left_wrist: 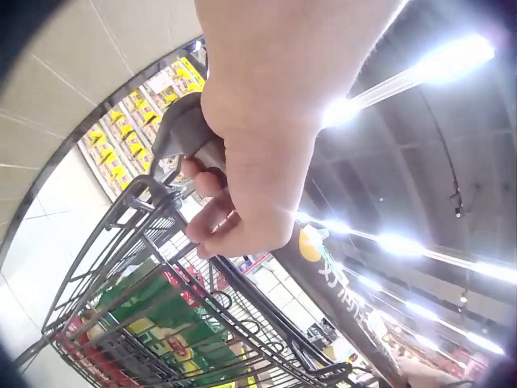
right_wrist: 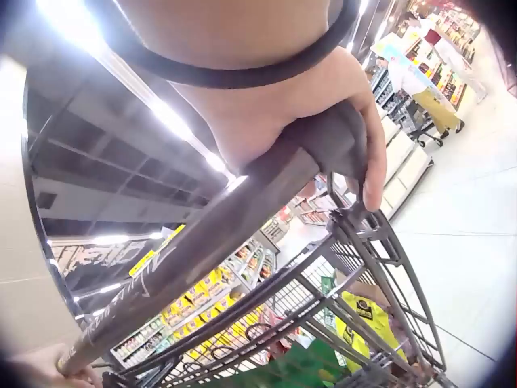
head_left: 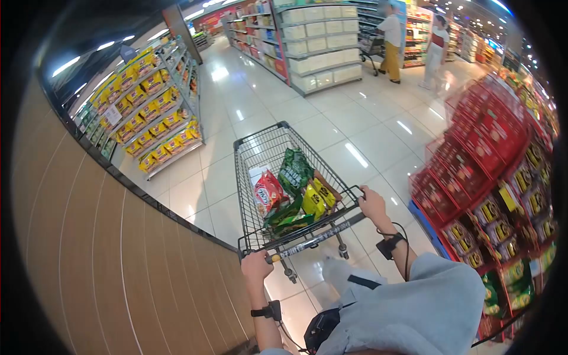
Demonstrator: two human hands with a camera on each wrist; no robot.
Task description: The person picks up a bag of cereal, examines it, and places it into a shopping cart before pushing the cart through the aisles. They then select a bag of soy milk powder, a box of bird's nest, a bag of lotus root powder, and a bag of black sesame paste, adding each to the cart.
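At the far left of my view, a brown panelled wall [head_left: 89,207] ran beside me, with a shelf of yellow packs [head_left: 145,112] beyond it. My left hand [head_left: 257,266] held the left end of the dark handlebar [head_left: 313,238], its fingers curled round and under the grip. My left forearm rose almost straight from the bottom of the view, a black band about the wrist.

Ahead of the bar was the wire shopping cart [head_left: 238,144]. Inside, a red pack [head_left: 271,192] leaned near the left edge, and green packs [head_left: 294,222] lay along the near edge, just behind the bar. A large dark green bag [head_left: 296,171] sat right of the middle, with yellow packs [head_left: 318,198] beside it, towards the near right corner. Part of the loading looked done to me, since several goods were in; bare mesh showed by the far edge, so there seemed to be room for more. Whether anything was left to fetch, I could not tell.

My right hand [head_left: 373,204] held the bar's right end by the near right corner, fingers wrapped round it, so both hands were closed on the bar, well apart. My right forearm slanted inward from the grey clothing. Farthest right stood a red display [head_left: 473,154] of packaged goods, apart from the cart.
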